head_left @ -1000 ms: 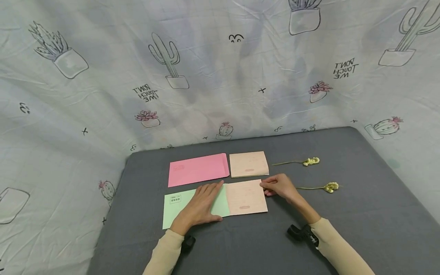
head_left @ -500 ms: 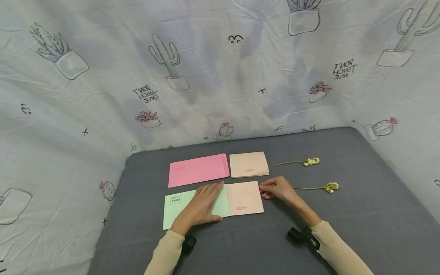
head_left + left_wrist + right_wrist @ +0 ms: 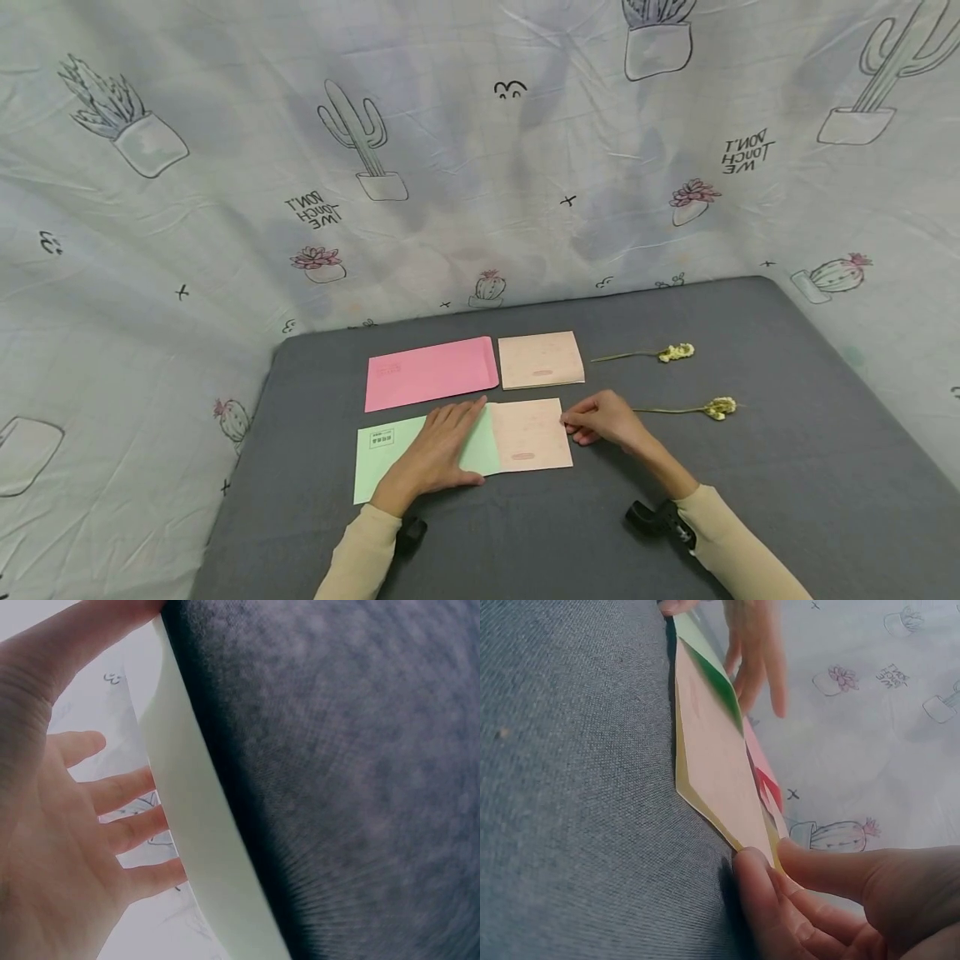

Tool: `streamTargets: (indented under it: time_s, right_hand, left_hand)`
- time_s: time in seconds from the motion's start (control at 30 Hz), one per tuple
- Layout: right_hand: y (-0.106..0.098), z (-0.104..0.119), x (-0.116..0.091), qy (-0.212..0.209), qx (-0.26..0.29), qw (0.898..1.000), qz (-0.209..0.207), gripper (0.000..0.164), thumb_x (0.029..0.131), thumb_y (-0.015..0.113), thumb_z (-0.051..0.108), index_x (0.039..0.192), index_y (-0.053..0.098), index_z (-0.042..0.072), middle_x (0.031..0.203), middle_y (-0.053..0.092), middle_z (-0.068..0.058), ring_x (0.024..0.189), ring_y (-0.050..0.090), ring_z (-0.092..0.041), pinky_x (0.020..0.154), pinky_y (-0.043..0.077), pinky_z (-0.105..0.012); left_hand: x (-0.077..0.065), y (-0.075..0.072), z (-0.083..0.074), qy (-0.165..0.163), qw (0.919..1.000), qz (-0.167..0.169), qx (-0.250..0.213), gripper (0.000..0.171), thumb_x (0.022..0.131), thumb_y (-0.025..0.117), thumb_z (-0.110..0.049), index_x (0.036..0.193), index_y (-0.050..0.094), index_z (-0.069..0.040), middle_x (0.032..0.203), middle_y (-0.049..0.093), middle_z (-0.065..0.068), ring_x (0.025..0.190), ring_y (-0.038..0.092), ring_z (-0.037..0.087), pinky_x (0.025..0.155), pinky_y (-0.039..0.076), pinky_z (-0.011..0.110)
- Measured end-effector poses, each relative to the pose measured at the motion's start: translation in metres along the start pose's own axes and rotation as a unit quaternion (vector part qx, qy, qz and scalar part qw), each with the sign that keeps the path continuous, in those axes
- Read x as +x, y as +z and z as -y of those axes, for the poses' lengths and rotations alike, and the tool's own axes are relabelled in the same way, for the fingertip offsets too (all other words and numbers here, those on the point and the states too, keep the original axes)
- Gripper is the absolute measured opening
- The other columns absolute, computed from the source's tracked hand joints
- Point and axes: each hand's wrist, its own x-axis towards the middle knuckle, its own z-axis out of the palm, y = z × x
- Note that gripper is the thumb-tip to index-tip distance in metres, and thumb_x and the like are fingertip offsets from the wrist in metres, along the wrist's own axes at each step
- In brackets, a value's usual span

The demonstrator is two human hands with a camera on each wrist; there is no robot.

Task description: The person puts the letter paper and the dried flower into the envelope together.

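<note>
green envelope (image 3: 378, 464): smooth, matt paper | near peach card (image 3: 531, 435): flat, matt paper | pink envelope (image 3: 431, 373): smooth paper, low sheen | table cover (image 3: 525, 546): coarse woven cloth, matt | backdrop (image 3: 472, 183): creased cloth | right sleeve (image 3: 742, 546): soft-looking matt fabric

On the grey cloth-covered bench (image 3: 525, 533), a beige rectangular paper card (image 3: 531, 432) extends right from a green oblong paper envelope (image 3: 380, 460), itself before a pink oblong paper envelope (image 3: 431, 375).

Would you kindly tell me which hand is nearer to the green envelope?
Left: the left hand spans the green envelope, touching it, while the right hand is off to its right, pinching the peach card's right edge.
</note>
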Motion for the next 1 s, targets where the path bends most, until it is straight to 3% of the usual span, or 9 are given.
streamTargets:
  time_s: [1.0]
  right_hand:
    - [0.019, 0.005, 0.005, -0.030, 0.001, 0.999, 0.038, 0.024, 0.095, 0.064, 0.010, 0.104, 0.069, -0.012, 0.081, 0.072, -0.014, 0.064, 0.067, -0.015, 0.057, 0.058, -0.030]
  left_hand:
    - [-0.003, 0.002, 0.001, 0.005, 0.9999, -0.004, -0.008, 0.114, 0.068, 0.086, -0.052, 0.155, 0.025, -0.012, 0.144, 0.045, 0.010, 0.130, 0.042, 0.028, 0.110, 0.032, 0.048]
